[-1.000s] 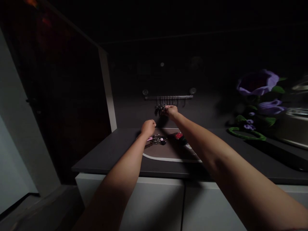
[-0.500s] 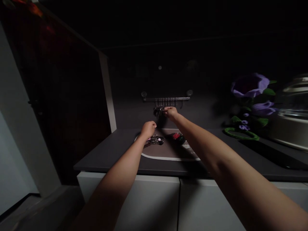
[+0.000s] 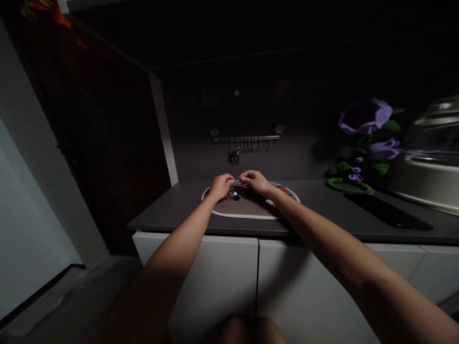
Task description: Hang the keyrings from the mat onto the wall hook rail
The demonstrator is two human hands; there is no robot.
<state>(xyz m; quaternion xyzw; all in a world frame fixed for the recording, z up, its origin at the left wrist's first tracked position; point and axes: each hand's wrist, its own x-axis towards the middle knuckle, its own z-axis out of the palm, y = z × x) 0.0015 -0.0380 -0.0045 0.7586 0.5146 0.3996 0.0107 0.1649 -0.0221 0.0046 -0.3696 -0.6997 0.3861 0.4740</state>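
My left hand (image 3: 221,186) hovers over the left side of an oval mat (image 3: 247,216), thumb and fingers pinched; anything between them is too small to make out. Just beneath it lies a pile of keys (image 3: 231,194) with a small pale and a dark piece among them. My right hand (image 3: 255,181) faces it a short way off, its fingers curled together, and I cannot see what they hold. Above both hands a bunch of keys (image 3: 234,155) hangs from the left hooks of a clear wall rail (image 3: 247,138). A red item (image 3: 283,190) on the mat is partly hidden behind my right wrist.
Purple flowers (image 3: 367,117) with a green ring base (image 3: 349,186) stand at the right of the dark counter (image 3: 161,208). A flat black slab (image 3: 390,212) and a large domed pale appliance (image 3: 426,179) are beside them. White cabinet doors (image 3: 215,282) lie below.
My right hand has come down from the hanging keys toward my left hand, leaving the bunch on the rail. My left hand stays pinched above the mat. The view has shifted slightly.
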